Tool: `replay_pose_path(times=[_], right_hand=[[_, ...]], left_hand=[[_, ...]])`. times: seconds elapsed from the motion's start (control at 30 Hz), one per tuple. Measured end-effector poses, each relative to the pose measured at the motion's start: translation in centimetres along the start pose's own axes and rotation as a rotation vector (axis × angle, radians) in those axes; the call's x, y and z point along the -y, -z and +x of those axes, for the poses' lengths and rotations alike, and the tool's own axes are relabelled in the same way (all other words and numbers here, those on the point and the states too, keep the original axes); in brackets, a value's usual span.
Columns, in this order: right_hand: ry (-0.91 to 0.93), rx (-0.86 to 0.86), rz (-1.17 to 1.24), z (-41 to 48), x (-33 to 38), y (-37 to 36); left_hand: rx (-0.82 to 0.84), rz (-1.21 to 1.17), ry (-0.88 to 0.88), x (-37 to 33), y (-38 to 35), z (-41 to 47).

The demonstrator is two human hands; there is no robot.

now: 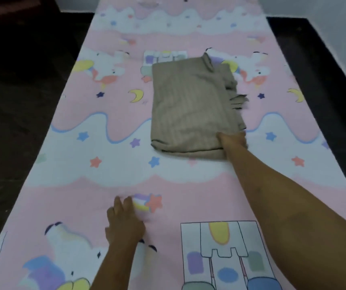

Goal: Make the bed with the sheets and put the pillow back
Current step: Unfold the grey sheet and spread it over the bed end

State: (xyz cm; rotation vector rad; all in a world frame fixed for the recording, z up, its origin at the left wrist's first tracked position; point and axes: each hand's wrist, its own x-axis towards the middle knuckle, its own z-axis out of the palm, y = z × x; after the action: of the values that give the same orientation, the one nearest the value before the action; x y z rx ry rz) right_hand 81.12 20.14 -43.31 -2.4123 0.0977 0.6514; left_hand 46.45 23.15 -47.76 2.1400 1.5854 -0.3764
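the folded beige cloth point(191, 109) lies flat on the bed, a little right of the middle line and toward the far half, with a fringe of loose strips sticking out along its right edge and its fold lines running away from me. my right hand point(234, 143) has its grip closed on the near right corner of that cloth, fingers curled into the edge, arm stretched long across the bed. under the cloth the pink sheet point(84, 164) is spread smooth over the whole mattress, printed with white clouds, stars, moons, unicorns and castles. my left hand point(124, 222) is nearer to me and well apart from the cloth, its grip wide, palm down and fingers straight, pressing on the sheet just beside a printed shooting star. a dark surface point(325, 65) borders the bed on the right, darker ground lies on the left, and a pale wall point(339, 15) shows at the far right corner.
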Motion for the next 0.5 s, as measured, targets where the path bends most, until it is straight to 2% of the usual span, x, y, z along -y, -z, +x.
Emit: replay_pose_path(times=[0.13,0.23,0.37,0.43,0.5], right_hand=[[0.118,0.018,0.110,-1.8,1.9,-0.8],[0.306,-0.049,0.010,-5.9,4.0,-0.2],[0.552,-0.039,-0.072,-14.1,7.5,2.4],[0.658,-0.006,-0.046,-19.5,8.6,3.5],[0.667,0.056,0.066,-26.0,9.1,4.5]], left_hand=[[0.065,0.081,-0.069,0.8,0.0,0.2],[0.104,0.183,-0.179,1.6,1.2,0.2],[0.225,0.023,-0.247,2.8,6.0,-1.1],[0.197,-0.027,-0.278,4.2,8.5,-3.8],[0.161,-0.042,-0.332,6.8,11.5,-7.8]])
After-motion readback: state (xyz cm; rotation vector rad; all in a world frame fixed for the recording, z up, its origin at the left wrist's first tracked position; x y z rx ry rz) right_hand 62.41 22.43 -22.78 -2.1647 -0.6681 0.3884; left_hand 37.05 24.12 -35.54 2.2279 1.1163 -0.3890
